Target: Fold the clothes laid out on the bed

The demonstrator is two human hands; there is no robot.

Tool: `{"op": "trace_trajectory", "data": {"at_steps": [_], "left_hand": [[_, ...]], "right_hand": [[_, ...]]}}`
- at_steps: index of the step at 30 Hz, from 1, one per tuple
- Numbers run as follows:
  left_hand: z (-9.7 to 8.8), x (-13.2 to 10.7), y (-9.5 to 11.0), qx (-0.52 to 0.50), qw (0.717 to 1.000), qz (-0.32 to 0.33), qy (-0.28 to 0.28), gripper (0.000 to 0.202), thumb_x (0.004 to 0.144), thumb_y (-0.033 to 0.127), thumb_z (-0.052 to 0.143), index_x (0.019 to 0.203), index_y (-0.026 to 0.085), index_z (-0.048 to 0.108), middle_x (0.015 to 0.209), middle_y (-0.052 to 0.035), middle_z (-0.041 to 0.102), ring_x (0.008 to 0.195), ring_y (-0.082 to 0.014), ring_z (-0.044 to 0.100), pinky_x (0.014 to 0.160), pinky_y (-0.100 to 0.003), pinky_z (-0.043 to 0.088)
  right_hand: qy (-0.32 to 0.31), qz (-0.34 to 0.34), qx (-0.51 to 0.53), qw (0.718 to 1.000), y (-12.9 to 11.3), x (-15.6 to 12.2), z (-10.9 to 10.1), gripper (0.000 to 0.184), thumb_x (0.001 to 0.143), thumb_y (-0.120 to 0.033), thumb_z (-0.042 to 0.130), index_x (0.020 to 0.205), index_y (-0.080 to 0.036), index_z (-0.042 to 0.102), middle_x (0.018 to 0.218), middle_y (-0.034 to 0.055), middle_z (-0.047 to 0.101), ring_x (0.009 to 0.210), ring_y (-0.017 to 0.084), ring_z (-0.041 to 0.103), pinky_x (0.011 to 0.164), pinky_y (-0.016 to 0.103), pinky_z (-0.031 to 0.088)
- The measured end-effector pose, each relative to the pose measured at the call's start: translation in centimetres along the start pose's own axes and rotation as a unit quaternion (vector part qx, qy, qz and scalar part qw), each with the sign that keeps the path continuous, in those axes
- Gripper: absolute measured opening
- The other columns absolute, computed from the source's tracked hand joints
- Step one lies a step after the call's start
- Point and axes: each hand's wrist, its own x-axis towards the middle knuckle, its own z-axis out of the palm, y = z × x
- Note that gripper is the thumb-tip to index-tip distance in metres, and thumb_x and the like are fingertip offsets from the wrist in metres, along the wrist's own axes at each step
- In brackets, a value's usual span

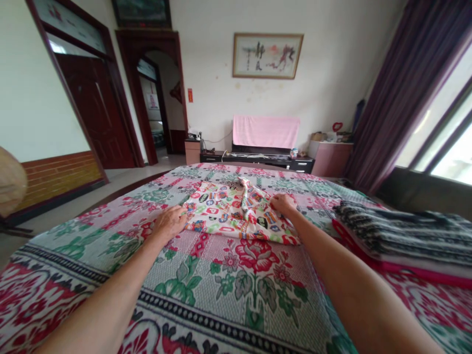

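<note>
A small white cloth garment (pixel 224 209) with a colourful cartoon print lies spread on the floral bed cover (pixel 206 268). I cannot tell its exact kind. A bunched fold runs up its right half and stands a little raised at the far end. My left hand (pixel 170 221) is closed at the garment's left edge, fingertips pinching the fabric. On the opposite side, my right hand (pixel 283 203) grips the right edge with curled fingers, knuckles up. Both forearms reach forward over the cover.
Folded black-and-white patterned blankets (pixel 401 236) are stacked at the right, with a bright pink layer beneath. Beyond the bed's far edge stand a low black cabinet (pixel 254 160) and a screen-shaped object under a pink cloth (pixel 266 131). A purple curtain (pixel 391 98) hangs at the right.
</note>
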Motion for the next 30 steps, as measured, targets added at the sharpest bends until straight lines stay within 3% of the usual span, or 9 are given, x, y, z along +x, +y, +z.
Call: {"op": "trace_trajectory", "data": {"at_steps": [5, 11, 16, 22, 30], "left_hand": [[-0.1, -0.1, 0.1, 0.008, 1.000, -0.004, -0.013, 0.040, 0.086, 0.026, 0.036, 0.106, 0.017, 0.069, 0.116, -0.0086, 0.067, 0.106, -0.0214, 0.060, 0.099, -0.032, 0.043], [-0.2, -0.1, 0.3, 0.015, 1.000, -0.008, -0.015, 0.037, 0.085, 0.025, 0.037, 0.100, 0.018, 0.070, 0.114, -0.0089, 0.067, 0.106, -0.0219, 0.061, 0.096, -0.032, 0.045], [-0.2, -0.1, 0.3, 0.013, 1.000, -0.008, -0.005, 0.037, 0.085, 0.026, 0.037, 0.100, 0.019, 0.070, 0.111, -0.0067, 0.068, 0.102, -0.0201, 0.061, 0.094, -0.031, 0.045], [-0.1, -0.1, 0.1, 0.016, 1.000, -0.003, -0.002, 0.036, 0.085, 0.028, 0.038, 0.099, 0.020, 0.070, 0.108, -0.0065, 0.069, 0.101, -0.0201, 0.062, 0.093, -0.030, 0.045], [0.4, -0.2, -0.2, 0.021, 1.000, 0.002, -0.004, 0.041, 0.086, 0.029, 0.033, 0.106, 0.019, 0.068, 0.113, -0.0073, 0.067, 0.106, -0.0209, 0.060, 0.095, -0.031, 0.044]], "right_hand": [[0.072, 0.063, 0.038, 0.995, 1.5, 0.7, -0.1, 0.031, 0.083, -0.028, 0.044, 0.091, -0.014, 0.071, 0.077, 0.0095, 0.070, 0.063, 0.016, 0.062, 0.052, 0.021, 0.041], [0.078, 0.083, 0.026, 0.993, 3.1, 0.4, -0.7, 0.030, 0.079, -0.031, 0.050, 0.091, -0.013, 0.071, 0.075, 0.0100, 0.069, 0.061, 0.018, 0.061, 0.052, 0.024, 0.042], [0.081, 0.055, 0.035, 0.995, 3.3, -0.8, -1.1, 0.045, 0.079, -0.040, 0.053, 0.113, -0.014, 0.066, 0.091, 0.0116, 0.071, 0.080, 0.022, 0.065, 0.065, 0.027, 0.046], [0.047, 0.024, 0.023, 0.998, 4.2, -2.6, -2.2, 0.041, 0.083, -0.043, 0.048, 0.101, -0.014, 0.071, 0.086, 0.0095, 0.072, 0.084, 0.023, 0.064, 0.069, 0.027, 0.045], [0.027, -0.008, -0.032, 0.999, 2.2, -7.5, -3.1, 0.043, 0.084, -0.040, 0.049, 0.120, -0.018, 0.061, 0.091, 0.0097, 0.071, 0.086, 0.024, 0.065, 0.070, 0.028, 0.043]]}}
